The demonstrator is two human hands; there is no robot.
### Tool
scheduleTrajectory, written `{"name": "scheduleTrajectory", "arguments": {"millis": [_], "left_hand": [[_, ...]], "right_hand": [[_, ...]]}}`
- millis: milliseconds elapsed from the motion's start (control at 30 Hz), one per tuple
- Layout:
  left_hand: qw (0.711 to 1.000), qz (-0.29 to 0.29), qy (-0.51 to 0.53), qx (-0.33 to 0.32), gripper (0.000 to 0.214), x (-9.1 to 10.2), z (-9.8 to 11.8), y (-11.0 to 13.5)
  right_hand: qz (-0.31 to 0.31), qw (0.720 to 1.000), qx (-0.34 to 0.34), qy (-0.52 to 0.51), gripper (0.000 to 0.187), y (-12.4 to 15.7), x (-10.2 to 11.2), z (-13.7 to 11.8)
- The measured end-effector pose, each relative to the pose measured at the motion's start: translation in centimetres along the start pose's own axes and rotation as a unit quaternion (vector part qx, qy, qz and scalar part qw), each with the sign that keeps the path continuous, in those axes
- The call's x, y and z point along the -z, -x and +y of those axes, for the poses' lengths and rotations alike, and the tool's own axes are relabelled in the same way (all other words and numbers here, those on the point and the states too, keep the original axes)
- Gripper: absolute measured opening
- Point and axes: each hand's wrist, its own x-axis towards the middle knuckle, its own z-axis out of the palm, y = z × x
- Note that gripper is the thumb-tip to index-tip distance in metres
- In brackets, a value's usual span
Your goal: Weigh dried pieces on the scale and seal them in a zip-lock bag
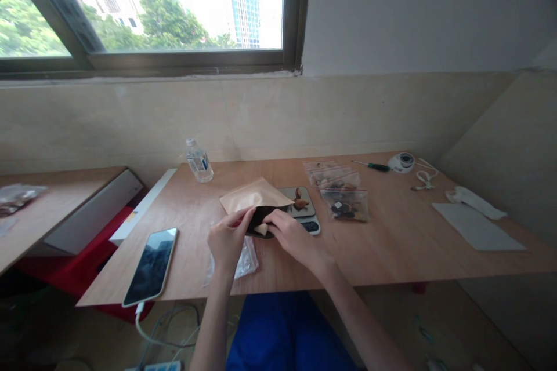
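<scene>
**Kraft pouch** [255, 196]: matte tan outside, black inside.
**Desk** [391, 249]: pale honey wood, faint grain.
**Digital scale** [300, 199]: grey top, black panel.
**Screwdriver** [373, 166]: green and black handle.
**Phone** [151, 266]: black glass, pale gold edge.
**Water bottle** [199, 161]: clear, blue and white label.
**Mat** [477, 227]: plain light grey.
**Trousers** [282, 330]: solid vivid blue.
**Wall** [130, 122]: mottled cream.

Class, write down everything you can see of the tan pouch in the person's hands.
The tan pouch is a matte, paper-like bag. Its upper panel slopes away above a dark opening, where a pale piece shows. The left hand and right hand grip its lower part above the wooden table, beside a digital scale.
</scene>
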Motion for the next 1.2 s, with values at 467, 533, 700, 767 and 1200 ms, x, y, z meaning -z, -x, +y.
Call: {"name": "scheduleTrajectory", "arguments": {"millis": [467,533,700,767,1200], "left_hand": [[0.999,0.033,-0.027,0.015,0.026,0.7,-0.2,-0.8],[0.999,0.03,-0.021,0.012,0.026,0.8,-0.4,-0.7],[0.999,0.032,-0.017,0.015,0.026,1.0,-0.5,-0.6],[0.999,0.034,-0.022,0.019,0.027,1.1,-0.6,-0.6],[0.999,0.03,-0.021,0.013,0.027,0.8,-0.5,-0.7]], "right_hand": [[0.15,0.978,-0.147,0.013,0.015,2.5,1.9,7.9],[0.134,0.979,-0.15,0.035,0.015,1.7,1.1,9.2],[0.14,0.979,-0.144,0.031,0.02,1.0,-0.1,11.2],[0.163,0.976,-0.146,0.012,0.023,1.3,-0.3,11.8],[0.271,0.947,-0.159,-0.071,0.027,3.4,-1.1,14.8]]}}
